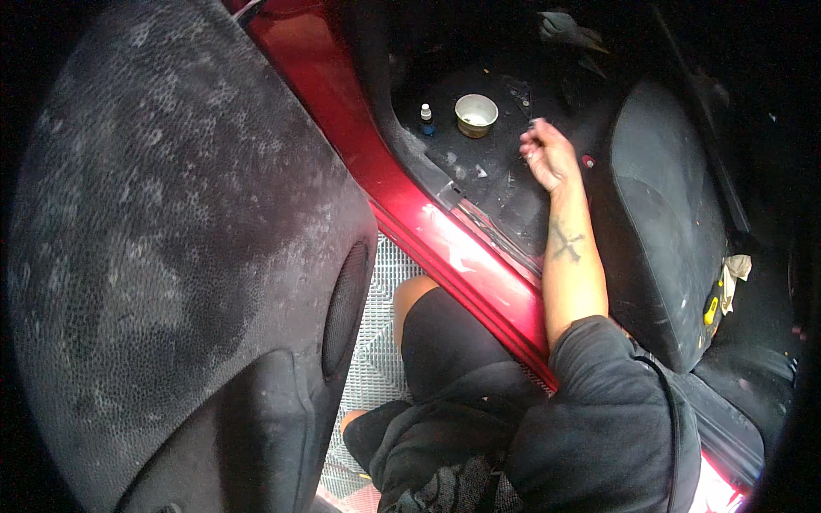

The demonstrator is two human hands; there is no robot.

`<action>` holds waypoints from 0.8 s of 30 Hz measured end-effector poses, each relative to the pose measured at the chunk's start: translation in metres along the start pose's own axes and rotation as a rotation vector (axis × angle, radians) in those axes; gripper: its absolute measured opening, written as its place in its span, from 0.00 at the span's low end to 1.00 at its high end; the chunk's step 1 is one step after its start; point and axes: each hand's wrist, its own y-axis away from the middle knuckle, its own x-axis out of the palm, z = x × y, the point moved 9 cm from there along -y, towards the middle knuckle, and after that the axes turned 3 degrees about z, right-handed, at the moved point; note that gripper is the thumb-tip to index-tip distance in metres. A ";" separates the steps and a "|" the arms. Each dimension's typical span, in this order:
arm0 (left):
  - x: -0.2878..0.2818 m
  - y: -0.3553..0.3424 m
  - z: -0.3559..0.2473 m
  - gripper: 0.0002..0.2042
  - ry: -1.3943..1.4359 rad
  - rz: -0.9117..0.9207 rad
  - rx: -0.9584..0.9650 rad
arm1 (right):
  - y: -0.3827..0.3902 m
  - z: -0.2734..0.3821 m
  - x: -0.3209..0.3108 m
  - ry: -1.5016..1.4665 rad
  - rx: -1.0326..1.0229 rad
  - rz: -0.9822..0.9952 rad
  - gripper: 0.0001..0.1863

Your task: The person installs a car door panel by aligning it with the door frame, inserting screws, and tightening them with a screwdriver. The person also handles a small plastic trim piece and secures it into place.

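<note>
My right hand (547,154) reaches over the dark car footwell floor (505,197), fingers curled and slightly blurred, at what seems a thin small item that I cannot make out. Just left of it stand a small pale cup (476,121) and a little bottle (427,120) with a white cap and blue lower part. A small red item (588,161) lies to the hand's right. My left hand is out of view.
An open door panel (171,214) with pale marks fills the left, beside the red sill (462,256). A dark seat (658,214) is at right, with a yellow tool (711,310) and crumpled pale paper or cloth (737,269) by it. Grid floor (380,325) shows below.
</note>
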 end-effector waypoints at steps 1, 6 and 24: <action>0.000 0.000 0.000 0.25 0.003 -0.004 0.000 | 0.001 0.011 -0.002 -0.171 -0.050 0.042 0.07; -0.001 0.003 -0.001 0.25 0.004 -0.015 -0.003 | 0.020 0.038 0.014 -0.503 -0.162 0.073 0.12; -0.002 0.009 0.003 0.26 0.025 -0.014 -0.016 | 0.123 -0.063 0.114 1.682 -0.119 0.064 0.20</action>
